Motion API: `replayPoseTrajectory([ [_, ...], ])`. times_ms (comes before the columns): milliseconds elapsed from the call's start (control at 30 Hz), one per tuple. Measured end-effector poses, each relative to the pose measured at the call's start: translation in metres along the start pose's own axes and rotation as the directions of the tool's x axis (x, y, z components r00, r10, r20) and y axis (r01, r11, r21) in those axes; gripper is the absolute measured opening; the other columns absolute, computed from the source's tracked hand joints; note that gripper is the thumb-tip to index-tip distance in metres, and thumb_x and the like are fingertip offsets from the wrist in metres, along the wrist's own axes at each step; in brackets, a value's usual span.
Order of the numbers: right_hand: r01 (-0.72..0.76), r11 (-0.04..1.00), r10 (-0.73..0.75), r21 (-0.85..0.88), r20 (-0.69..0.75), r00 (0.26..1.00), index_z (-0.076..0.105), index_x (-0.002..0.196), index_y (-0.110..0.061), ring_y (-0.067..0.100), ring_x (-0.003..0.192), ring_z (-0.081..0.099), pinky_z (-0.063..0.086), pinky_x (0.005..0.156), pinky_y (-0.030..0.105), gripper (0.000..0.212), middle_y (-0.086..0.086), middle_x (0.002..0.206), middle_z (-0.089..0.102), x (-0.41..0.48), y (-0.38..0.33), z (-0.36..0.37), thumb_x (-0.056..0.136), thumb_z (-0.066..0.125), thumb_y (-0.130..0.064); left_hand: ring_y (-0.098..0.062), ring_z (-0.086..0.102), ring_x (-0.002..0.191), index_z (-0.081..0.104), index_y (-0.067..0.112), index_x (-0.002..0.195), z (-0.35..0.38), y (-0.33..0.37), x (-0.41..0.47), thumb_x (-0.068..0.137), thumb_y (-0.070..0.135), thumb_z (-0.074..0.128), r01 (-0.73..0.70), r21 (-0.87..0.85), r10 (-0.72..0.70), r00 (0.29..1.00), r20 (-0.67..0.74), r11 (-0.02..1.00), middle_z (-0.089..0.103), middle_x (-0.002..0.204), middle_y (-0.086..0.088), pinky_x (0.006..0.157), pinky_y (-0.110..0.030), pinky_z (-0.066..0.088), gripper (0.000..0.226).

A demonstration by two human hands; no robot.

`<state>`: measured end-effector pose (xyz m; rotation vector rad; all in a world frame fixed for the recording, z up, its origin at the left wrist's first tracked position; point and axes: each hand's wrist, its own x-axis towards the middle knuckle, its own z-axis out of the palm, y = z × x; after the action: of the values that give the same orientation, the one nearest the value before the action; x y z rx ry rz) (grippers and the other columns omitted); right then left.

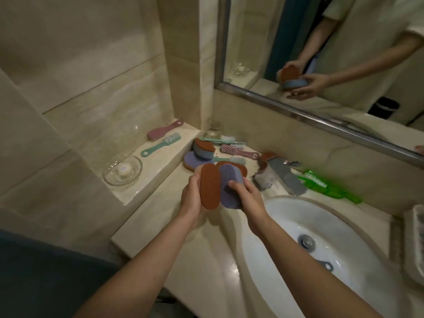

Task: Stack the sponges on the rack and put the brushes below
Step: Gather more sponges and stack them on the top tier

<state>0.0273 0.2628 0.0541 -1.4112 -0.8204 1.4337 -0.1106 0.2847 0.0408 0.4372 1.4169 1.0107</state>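
Your two hands meet over the corner of the counter, just left of the sink. Your left hand grips a brown-faced sponge stood on edge, its flat brown side turned toward you and your fingers curled behind it. Your right hand holds a purple sponge from the near side, thumb laid across it. The two sponges touch side by side, both lifted off the counter.

Behind them, against the wall, a pile of sponges lies on the counter among a teal brush and a pink brush. On the raised ledge to the left rest a second pink brush and a second teal brush, side by side, with a glass dish nearer you. A green brush lies on the counter to the right of the tap. The mirror above reflects both hands and the held sponges.
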Motion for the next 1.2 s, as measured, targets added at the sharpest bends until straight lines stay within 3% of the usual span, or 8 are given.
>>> replayPoseTrajectory([
  [100, 0.021, 0.999, -0.021, 0.038, -0.015, 1.0, 0.066, 0.113, -0.027, 0.016, 0.094, 0.071, 0.057, 0.073, 0.03, 0.024, -0.001, 0.106, 0.074, -0.02, -0.015, -0.029, 0.09, 0.065, -0.026, -0.028, 0.067, 0.101, 0.071, 0.019, 0.104, 0.034, 0.0, -0.019, 0.093, 0.054, 0.046, -0.041, 0.033, 0.038, 0.995, 0.089, 0.999, 0.072, 0.107, -0.008, 0.095, -0.045, 0.052, 0.044],
  [267, 0.032, 0.999, -0.032, -0.012, -0.049, 0.998, 0.059, 0.106, -0.049, 0.007, 0.074, 0.068, 0.054, 0.057, 0.027, 0.034, -0.011, 0.088, 0.071, -0.062, -0.038, -0.075, 0.073, 0.058, -0.04, -0.024, 0.071, 0.088, 0.069, 0.026, 0.1, 0.077, -0.015, -0.059, 0.078, 0.068, 0.059, -0.144, 0.1, 0.118, 0.966, 0.231, 0.985, 0.073, 0.097, -0.005, 0.071, -0.037, 0.058, 0.048],
  [500, 0.17, 0.985, -0.173, -0.039, -0.144, 0.974, 0.046, 0.139, -0.041, 0.011, 0.089, 0.064, 0.054, 0.065, 0.029, 0.066, -0.005, 0.116, 0.067, -0.117, -0.061, -0.151, 0.074, 0.052, -0.032, -0.013, 0.069, 0.073, 0.071, 0.019, 0.091, 0.139, -0.038, -0.118, 0.092, 0.04, 0.057, -0.31, 0.213, 0.239, 0.923, 0.302, 0.927, 0.074, 0.086, -0.004, 0.058, -0.022, 0.05, 0.026],
  [567, 0.201, 0.979, -0.203, -0.033, -0.206, 0.957, 0.043, 0.142, -0.04, 0.014, 0.094, 0.066, 0.058, 0.077, 0.037, 0.067, -0.005, 0.117, 0.066, -0.132, -0.065, -0.172, 0.078, 0.059, -0.027, -0.012, 0.068, 0.086, 0.07, 0.02, 0.106, 0.157, -0.046, -0.136, 0.096, 0.036, 0.054, -0.377, 0.212, 0.29, 0.891, 0.35, 0.901, 0.072, 0.108, -0.006, 0.068, -0.023, 0.053, 0.024],
  [700, 0.27, 0.962, -0.266, -0.025, -0.29, 0.919, 0.047, 0.14, -0.037, 0.025, 0.103, 0.067, 0.056, 0.087, 0.046, 0.057, -0.001, 0.117, 0.067, -0.16, -0.072, -0.21, 0.088, 0.06, -0.016, -0.016, 0.041, 0.134, 0.029, 0.03, 0.151, 0.19, -0.055, -0.173, 0.104, 0.03, 0.039, -0.506, 0.25, 0.341, 0.8, 0.494, 0.825, 0.036, 0.152, 0.002, 0.109, -0.036, 0.038, 0.048],
  [1033, 0.403, 0.914, -0.353, 0.046, -0.397, 0.847, 0.055, 0.121, -0.046, 0.024, 0.103, 0.065, 0.057, 0.08, 0.042, 0.049, 0.001, 0.119, 0.066, -0.216, -0.116, -0.279, 0.074, 0.056, -0.033, -0.017, 0.04, 0.116, 0.014, 0.039, 0.151, 0.262, -0.046, -0.25, 0.065, 0.037, 0.086, -0.659, 0.348, 0.307, 0.669, 0.677, 0.667, 0.017, 0.134, 0.005, 0.084, -0.021, 0.042, 0.112],
  [1133, 0.476, 0.879, -0.426, 0.023, -0.408, 0.807, 0.061, 0.106, -0.051, 0.018, 0.09, 0.069, 0.057, 0.067, 0.034, 0.037, -0.002, 0.108, 0.07, -0.233, -0.134, -0.298, 0.074, 0.056, -0.032, -0.014, 0.036, 0.117, 0.008, 0.032, 0.153, 0.282, -0.038, -0.269, 0.061, 0.034, 0.09, -0.722, 0.337, 0.322, 0.608, 0.726, 0.605, 0.016, 0.128, 0.007, 0.053, -0.001, 0.041, 0.124],
  [1200, 0.514, 0.857, -0.465, 0.012, -0.409, 0.785, 0.062, 0.108, -0.05, 0.016, 0.08, 0.07, 0.056, 0.061, 0.032, 0.037, -0.001, 0.104, 0.072, -0.243, -0.145, -0.312, 0.076, 0.057, -0.031, -0.012, 0.034, 0.114, 0.002, 0.03, 0.154, 0.294, -0.032, -0.282, 0.061, 0.037, 0.089, -0.748, 0.342, 0.318, 0.583, 0.748, 0.568, 0.016, 0.133, 0.008, 0.048, 0.0, 0.039, 0.128],
])
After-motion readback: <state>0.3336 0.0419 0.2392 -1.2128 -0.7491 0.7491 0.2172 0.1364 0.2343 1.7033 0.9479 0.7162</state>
